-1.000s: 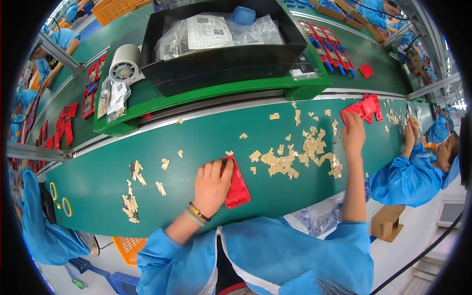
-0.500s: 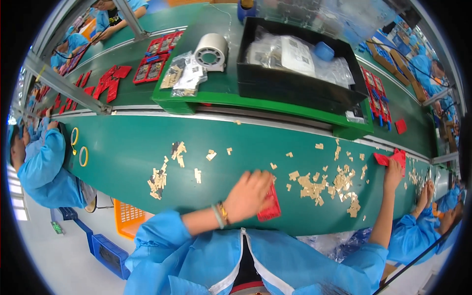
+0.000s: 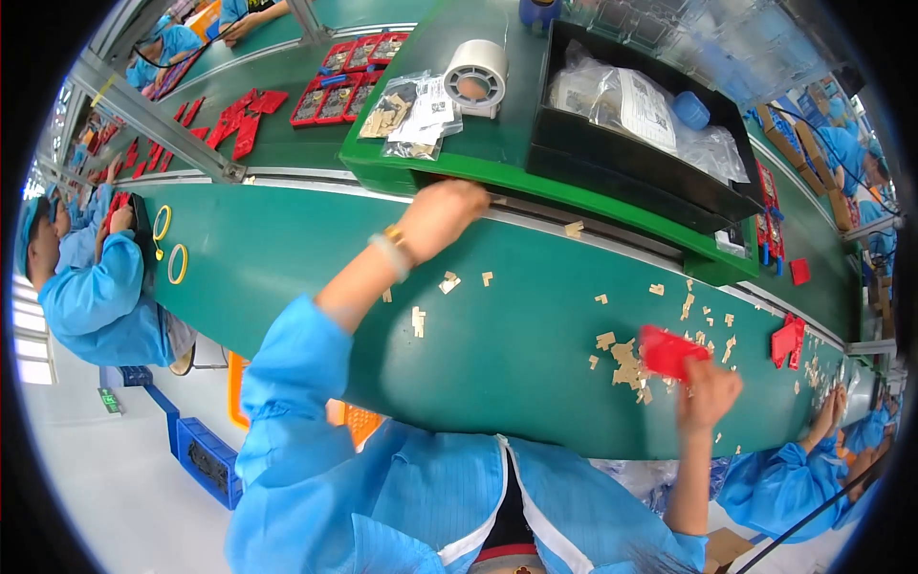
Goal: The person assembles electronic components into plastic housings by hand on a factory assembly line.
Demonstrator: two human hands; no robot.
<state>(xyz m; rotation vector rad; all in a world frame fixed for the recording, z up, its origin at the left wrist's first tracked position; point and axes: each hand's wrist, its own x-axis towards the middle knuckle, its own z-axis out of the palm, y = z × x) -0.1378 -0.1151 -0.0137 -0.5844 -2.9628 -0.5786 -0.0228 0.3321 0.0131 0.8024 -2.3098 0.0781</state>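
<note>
My right hand (image 3: 710, 390) grips a flat red plastic piece (image 3: 669, 352) by its near right edge, held over scattered small gold-coloured flat pieces (image 3: 626, 366) on the green table (image 3: 516, 383). My left hand (image 3: 448, 218) is stretched forward to the front edge of the green shelf (image 3: 535, 191), beside the dark gap beneath it. Its fingers are curled, and whatever they hold, if anything, is hidden. A few more gold pieces (image 3: 418, 321) lie below and right of the left forearm. Two other red pieces (image 3: 788, 342) rest on the table at the right.
On the shelf stand a black bin (image 3: 612, 167) of plastic bags, a white roll (image 3: 476, 72) and small bags of parts (image 3: 418, 115). Red trays (image 3: 337, 96) lie on the far belt. Two yellow rings (image 3: 178, 264) lie at left. Co-workers sit on both sides.
My left hand has moved forward to the shelf edge, and the red tray beside it has gone from view. My right hand has come back leftward from the red pieces, lifting one.
</note>
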